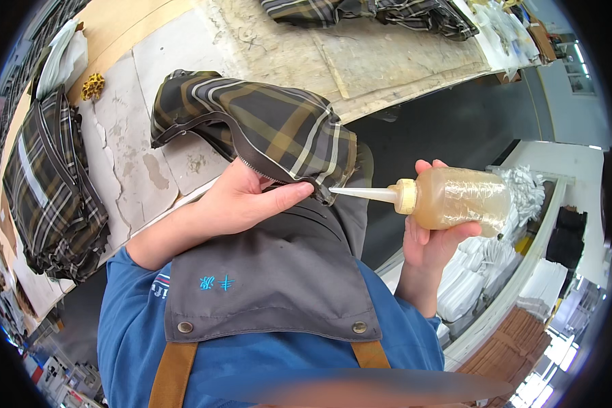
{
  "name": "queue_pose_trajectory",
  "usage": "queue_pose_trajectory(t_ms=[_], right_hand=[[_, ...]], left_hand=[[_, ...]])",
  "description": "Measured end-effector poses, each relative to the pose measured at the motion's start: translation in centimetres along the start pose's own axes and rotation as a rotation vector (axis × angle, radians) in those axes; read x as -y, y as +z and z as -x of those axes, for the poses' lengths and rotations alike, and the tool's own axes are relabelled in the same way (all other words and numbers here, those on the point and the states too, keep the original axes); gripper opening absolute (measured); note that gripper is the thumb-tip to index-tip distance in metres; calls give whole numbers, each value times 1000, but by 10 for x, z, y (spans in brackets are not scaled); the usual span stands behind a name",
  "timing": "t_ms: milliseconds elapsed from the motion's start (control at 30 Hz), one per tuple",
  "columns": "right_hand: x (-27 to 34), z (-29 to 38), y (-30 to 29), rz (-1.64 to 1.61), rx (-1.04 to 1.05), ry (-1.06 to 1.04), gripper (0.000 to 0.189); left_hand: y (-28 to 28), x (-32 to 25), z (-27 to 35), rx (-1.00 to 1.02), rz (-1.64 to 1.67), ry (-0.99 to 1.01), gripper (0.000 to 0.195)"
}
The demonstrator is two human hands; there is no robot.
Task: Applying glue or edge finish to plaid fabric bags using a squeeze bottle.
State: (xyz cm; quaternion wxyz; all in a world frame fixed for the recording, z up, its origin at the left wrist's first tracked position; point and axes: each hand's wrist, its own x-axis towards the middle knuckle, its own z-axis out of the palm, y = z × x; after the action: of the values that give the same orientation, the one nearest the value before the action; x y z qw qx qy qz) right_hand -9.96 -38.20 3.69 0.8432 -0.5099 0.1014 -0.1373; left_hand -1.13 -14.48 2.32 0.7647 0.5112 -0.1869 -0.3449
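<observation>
A dark plaid fabric piece [285,122] with a metal zipper [255,163] along its edge lies partly on the table and hangs over its front edge. My left hand [250,196] grips the zippered edge near one end, thumb on top, the other fingers hidden beneath the cloth. In my right hand [433,229] is a clear plastic squeeze bottle [461,199] of amber liquid, held sideways. Its long white nozzle [364,194] points left, its tip at the fabric end by my left thumb; whether they touch, I cannot tell.
Folded plaid pieces with zippers [56,188] are stacked at the left of the worktable [148,107], near a yellow scrunched item [93,86]. More plaid cloth [377,13] lies at the far side. White bundles [479,275] fill a shelf on my right, beside brown stacked sheets [510,341].
</observation>
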Motion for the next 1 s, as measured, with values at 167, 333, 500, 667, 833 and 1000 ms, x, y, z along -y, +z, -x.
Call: queue_pose_trajectory(t_ms=[167, 333, 500, 667, 833, 1000], right_hand=[[1, 2, 0, 3, 40, 11, 98], [-3, 4, 14, 39, -95, -106, 98], [0, -6, -5, -29, -121, -60, 98], [-2, -10, -8, -27, -9, -66, 97], [-3, -9, -8, -34, 0, -44, 95], [-6, -12, -8, -67, -15, -34, 94]], left_hand=[[-1, 1, 0, -7, -1, 10, 37], [-3, 4, 0, -7, -36, 23, 38], [-3, 4, 1, -18, -20, 48, 38], [-3, 2, -1, -23, -21, 56, 39], [-3, 1, -1, -9, -30, 50, 39], [-3, 3, -2, -5, -26, 66, 39]])
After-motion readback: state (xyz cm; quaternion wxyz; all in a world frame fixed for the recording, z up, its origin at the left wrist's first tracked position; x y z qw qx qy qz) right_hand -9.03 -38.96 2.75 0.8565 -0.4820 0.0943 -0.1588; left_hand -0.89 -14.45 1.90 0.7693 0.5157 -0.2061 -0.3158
